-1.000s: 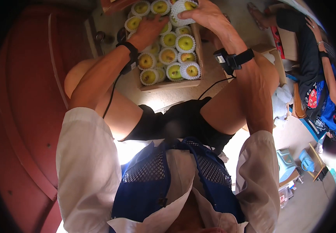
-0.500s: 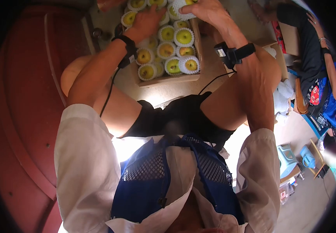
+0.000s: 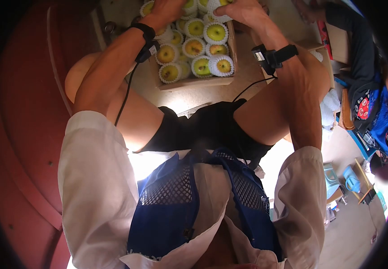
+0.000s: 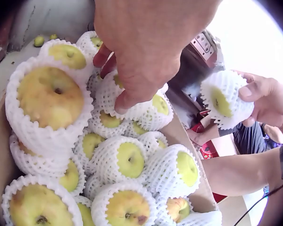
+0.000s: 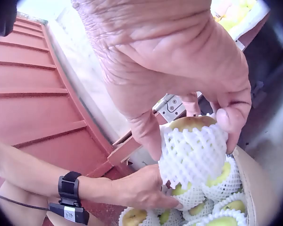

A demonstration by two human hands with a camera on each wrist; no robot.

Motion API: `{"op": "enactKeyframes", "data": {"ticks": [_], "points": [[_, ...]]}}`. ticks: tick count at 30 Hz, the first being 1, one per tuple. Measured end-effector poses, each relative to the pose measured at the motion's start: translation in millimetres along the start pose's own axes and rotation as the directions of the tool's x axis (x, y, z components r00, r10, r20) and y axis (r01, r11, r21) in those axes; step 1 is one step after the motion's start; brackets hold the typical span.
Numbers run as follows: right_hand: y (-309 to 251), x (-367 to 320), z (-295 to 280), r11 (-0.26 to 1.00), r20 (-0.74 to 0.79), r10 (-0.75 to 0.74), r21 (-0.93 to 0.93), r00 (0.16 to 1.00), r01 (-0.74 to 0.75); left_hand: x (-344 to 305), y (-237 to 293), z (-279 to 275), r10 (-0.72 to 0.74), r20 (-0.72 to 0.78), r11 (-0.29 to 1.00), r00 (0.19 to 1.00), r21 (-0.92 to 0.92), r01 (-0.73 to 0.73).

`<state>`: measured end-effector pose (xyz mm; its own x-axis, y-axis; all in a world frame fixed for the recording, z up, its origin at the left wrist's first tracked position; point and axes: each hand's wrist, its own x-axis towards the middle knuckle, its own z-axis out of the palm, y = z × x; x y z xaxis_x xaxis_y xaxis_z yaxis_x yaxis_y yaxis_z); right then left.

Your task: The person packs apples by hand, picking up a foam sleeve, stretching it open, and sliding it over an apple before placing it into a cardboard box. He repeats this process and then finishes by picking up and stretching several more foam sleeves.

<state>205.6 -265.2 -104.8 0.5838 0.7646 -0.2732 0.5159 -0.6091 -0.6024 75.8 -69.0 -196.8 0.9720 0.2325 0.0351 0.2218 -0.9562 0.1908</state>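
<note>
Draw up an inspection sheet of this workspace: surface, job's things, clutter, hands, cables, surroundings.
Surface: bare floor under and around the work.
Job's things: cardboard box of apples in white foam nets; one netted apple raised out of the pack.
Clutter: blue pitcher and an open-topped carton off to the right; two small green fruits beyond the box.
Hands: right hand pinches the raised apple; left hand touches netted apples in the box, grip unclear.
Cables: one black cable from the left wrist camera, another from the right.
Surroundings: red ribbed panel at left; second person at right.
</note>
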Motion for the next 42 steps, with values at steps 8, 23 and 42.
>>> {"op": "enactKeyframes", "data": {"ticks": [8,23,42], "points": [[-11,0,24,0.998,0.068,-0.064,-0.001,0.996,0.064,2,-10,1,0.051,-0.001,0.998,0.999,0.032,-0.051],[4,26,146,0.963,-0.095,-0.225,-0.174,0.970,0.207,11,-24,4,0.052,0.004,0.996,0.999,-0.079,-0.051],[28,35,173,0.888,-0.348,-0.390,-0.388,0.853,0.248,14,-25,10,0.022,0.067,0.997,0.998,-0.069,-0.017]]}}
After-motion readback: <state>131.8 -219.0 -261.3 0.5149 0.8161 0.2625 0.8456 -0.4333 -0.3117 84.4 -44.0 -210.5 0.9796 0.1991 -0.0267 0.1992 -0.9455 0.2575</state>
